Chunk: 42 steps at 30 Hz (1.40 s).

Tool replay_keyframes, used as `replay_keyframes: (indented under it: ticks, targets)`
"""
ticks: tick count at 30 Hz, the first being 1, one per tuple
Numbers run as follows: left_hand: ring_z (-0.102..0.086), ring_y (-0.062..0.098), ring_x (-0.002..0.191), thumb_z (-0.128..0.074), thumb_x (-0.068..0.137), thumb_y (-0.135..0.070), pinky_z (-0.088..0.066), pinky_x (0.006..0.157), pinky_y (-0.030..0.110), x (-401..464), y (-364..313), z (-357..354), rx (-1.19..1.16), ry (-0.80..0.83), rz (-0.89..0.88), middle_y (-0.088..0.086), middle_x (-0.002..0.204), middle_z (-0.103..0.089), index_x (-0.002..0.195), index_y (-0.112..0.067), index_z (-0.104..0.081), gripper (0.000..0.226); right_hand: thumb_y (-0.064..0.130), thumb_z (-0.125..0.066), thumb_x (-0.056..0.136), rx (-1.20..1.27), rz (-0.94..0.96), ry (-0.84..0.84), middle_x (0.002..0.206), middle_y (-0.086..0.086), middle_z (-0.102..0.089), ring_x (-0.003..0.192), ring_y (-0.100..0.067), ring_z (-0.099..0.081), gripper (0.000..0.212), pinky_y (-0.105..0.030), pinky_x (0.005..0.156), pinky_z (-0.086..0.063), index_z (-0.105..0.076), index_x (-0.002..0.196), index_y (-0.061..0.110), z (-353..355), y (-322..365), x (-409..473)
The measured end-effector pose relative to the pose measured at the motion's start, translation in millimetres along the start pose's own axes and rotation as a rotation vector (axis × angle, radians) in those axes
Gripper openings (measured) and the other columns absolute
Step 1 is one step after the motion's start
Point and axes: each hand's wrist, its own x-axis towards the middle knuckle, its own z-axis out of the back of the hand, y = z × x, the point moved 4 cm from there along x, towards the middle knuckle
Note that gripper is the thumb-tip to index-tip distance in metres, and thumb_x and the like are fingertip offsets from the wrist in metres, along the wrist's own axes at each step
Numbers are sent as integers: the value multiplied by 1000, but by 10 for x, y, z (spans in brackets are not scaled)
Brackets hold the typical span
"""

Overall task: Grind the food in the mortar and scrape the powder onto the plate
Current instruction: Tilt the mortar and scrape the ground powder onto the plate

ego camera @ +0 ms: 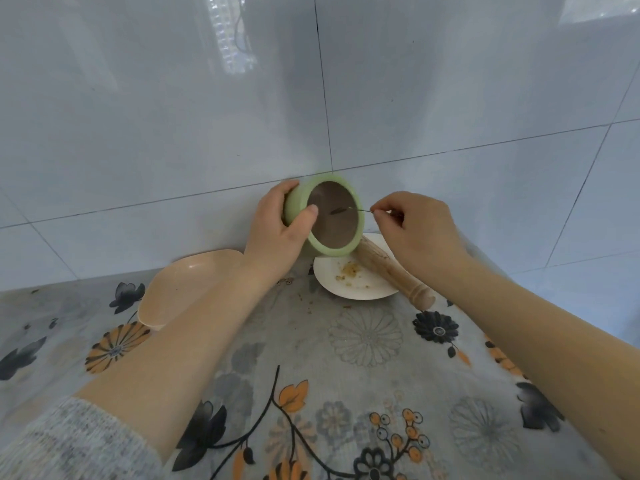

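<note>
My left hand [277, 233] grips the green mortar [323, 216] by its side and holds it tipped, its brown inside facing me, above the left rim of the white plate [356, 282]. My right hand [415, 233] pinches a thin metal scraper [349, 209] whose tip reaches into the mortar's mouth. A small heap of yellowish powder [349, 270] lies on the plate. The wooden pestle [391, 271] rests slanted across the plate's right side, with its handle end on the table.
A peach-coloured shallow dish [183, 285] sits left of the plate, partly behind my left forearm. The table wears a floral cloth [346, 375]. A tiled wall [311, 98] rises close behind the mortar. Some crumbs lie on the cloth near the plate.
</note>
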Motion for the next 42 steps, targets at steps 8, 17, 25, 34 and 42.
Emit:
replay_keyframes:
  ticks: [8, 17, 25, 34, 42]
  targets:
    - [-51, -26, 77, -46, 79, -31, -36, 62, -7, -10, -71, 42, -181, 18, 67, -25, 90, -57, 95, -38, -55, 20, 24, -38, 97, -301, 251, 54, 97, -6, -67, 85, -29, -60, 29, -38, 67, -47, -65, 107, 16, -173, 338, 171]
    - [-54, -21, 77, -42, 79, -29, -39, 64, -4, -25, -16, 35, -249, 9, 66, -22, 92, -59, 96, -37, -56, 23, 11, -43, 92, -615, 353, 161, 77, -2, -51, 65, -24, -47, 14, -28, 46, -21, -57, 91, 14, -247, 401, 106]
    - [-54, -21, 77, -41, 80, -28, -40, 65, -4, -37, -5, 7, -287, -7, 58, -20, 93, -58, 99, -30, -56, 24, 15, -41, 91, -473, 268, 249, 71, -3, -50, 67, -26, -49, 18, -27, 48, -25, -59, 90, 11, -315, 398, -7]
    - [-54, -21, 76, -39, 81, -30, -39, 63, -4, -21, -26, 26, -325, -34, 83, -20, 90, -59, 87, -44, -54, 21, 16, -40, 93, -214, 157, 157, 88, -7, -67, 81, -27, -60, 27, -36, 67, -49, -66, 97, 13, -201, 415, 35]
    - [-55, -19, 71, -38, 81, -27, -41, 61, -2, -28, -76, 21, -370, -33, 61, -17, 87, -59, 90, -34, -56, 21, 15, -38, 96, -448, 259, 90, 89, -4, -63, 73, -26, -55, 21, -31, 56, -31, -59, 98, 14, -281, 490, 62]
